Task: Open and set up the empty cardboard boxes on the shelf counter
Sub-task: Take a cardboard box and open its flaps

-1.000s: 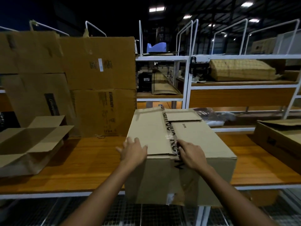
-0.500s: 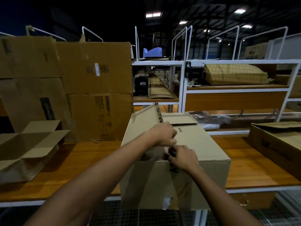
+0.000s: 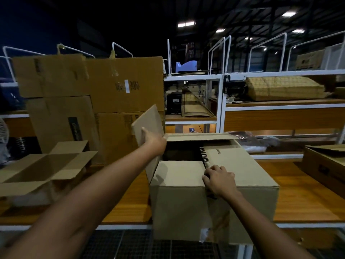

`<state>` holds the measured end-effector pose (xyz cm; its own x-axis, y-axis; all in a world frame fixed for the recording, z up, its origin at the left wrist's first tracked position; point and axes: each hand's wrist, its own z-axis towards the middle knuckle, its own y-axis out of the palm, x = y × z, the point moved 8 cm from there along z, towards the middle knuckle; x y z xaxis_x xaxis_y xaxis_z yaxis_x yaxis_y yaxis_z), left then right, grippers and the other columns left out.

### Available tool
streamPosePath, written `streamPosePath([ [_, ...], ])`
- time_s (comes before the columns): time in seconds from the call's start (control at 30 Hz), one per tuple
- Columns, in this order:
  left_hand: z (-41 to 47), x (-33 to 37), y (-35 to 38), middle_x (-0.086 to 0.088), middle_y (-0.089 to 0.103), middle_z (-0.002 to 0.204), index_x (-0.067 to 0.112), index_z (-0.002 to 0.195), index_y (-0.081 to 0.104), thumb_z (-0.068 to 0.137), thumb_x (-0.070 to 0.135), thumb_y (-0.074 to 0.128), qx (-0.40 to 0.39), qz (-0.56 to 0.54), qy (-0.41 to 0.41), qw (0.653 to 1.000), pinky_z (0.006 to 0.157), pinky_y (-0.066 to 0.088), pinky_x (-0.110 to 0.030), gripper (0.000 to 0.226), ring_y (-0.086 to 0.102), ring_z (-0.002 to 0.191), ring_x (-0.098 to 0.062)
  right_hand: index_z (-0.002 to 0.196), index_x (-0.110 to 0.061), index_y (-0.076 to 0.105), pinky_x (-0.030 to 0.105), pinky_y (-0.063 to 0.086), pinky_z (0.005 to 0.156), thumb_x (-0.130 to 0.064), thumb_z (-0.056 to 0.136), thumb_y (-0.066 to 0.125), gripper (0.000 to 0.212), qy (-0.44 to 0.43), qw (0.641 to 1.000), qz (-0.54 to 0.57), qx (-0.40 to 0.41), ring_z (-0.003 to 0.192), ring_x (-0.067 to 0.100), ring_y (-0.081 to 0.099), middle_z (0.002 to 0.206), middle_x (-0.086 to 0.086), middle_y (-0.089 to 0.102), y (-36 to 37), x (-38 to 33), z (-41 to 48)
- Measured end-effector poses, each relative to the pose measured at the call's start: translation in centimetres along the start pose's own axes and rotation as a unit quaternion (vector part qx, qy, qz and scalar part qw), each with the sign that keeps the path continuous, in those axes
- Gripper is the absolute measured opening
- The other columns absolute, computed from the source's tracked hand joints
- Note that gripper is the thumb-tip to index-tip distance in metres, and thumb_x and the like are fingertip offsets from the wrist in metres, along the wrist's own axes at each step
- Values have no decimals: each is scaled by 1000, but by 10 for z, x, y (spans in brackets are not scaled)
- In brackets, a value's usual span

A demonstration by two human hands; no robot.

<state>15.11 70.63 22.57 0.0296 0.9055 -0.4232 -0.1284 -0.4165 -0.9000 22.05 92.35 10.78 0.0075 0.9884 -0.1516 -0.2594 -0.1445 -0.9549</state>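
A large cardboard box (image 3: 183,199) stands on the wooden shelf counter (image 3: 302,199), overhanging its front edge. My left hand (image 3: 154,140) grips the box's left top flap (image 3: 147,124), which stands raised and tilted outward. The dark inside of the box shows beneath it. My right hand (image 3: 219,179) presses on the right top flap (image 3: 235,165) at its taped edge, where a strip of printed tape (image 3: 205,157) runs along the seam. That flap lies flat and closed.
An opened cardboard box (image 3: 41,169) with spread flaps lies at the left. Flattened boxes (image 3: 104,94) lean upright behind it. Another box (image 3: 324,165) sits at the right edge. White metal shelving (image 3: 222,101) behind holds woven mats and small items.
My left hand has lifted the left top flap up and outward, opening the left half of the box. My right hand stays on the right flap near the tape seam.
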Motion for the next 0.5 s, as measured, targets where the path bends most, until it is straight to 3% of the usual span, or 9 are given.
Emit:
streamPosePath([
  [0.1, -1, -2, 60, -13, 58, 132, 19, 129, 56, 99, 44, 45, -11, -100, -5, 995, 109, 18, -73, 40, 47, 127, -38, 128, -27, 57, 44, 38, 95, -44, 99, 31, 43, 0, 1000, -4, 7, 118, 22, 48, 132, 2, 54, 0, -1, -3],
  [0.2, 6, 9, 121, -14, 48, 144, 25, 140, 49, 92, 66, 36, -81, -243, -21, 966, 107, 29, -60, 64, 43, 131, -38, 127, -26, 59, 42, 37, 94, -38, 98, 33, 41, 7, 1000, -1, 6, 119, 23, 48, 131, 2, 55, -2, -2, -5],
  [0.3, 6, 30, 134, -17, 43, 152, 11, 148, 43, 98, 59, 39, -129, -313, 11, 941, 112, 36, -45, 69, 42, 137, -35, 123, -25, 63, 41, 37, 93, -34, 97, 37, 39, 1, 1000, 15, 8, 117, 25, 50, 128, 2, 58, -8, -4, -7],
  [0.33, 8, 36, 133, -18, 39, 154, 7, 148, 41, 99, 56, 38, -128, -307, 19, 943, 113, 34, -44, 69, 39, 140, -36, 121, -25, 65, 40, 38, 91, -33, 96, 38, 38, -4, 1000, 22, 7, 115, 25, 51, 126, 2, 60, -9, -4, -7],
  [0.43, 16, 47, 124, -20, 28, 159, 12, 146, 43, 93, 60, 34, -75, -284, 17, 956, 115, 22, -62, 72, 22, 146, -41, 106, -25, 73, 38, 40, 83, -28, 92, 44, 32, -12, 999, 33, 3, 105, 27, 58, 113, 2, 67, -16, -5, -7],
  [0.5, 19, 65, 110, -19, 34, 154, 16, 140, 48, 95, 58, 36, -26, -276, 51, 959, 112, 28, -60, 63, 27, 143, -39, 97, -18, 74, 33, 43, 74, -23, 89, 51, 25, -18, 1000, 22, -3, 95, 29, 63, 101, 6, 69, -24, -8, -4],
])
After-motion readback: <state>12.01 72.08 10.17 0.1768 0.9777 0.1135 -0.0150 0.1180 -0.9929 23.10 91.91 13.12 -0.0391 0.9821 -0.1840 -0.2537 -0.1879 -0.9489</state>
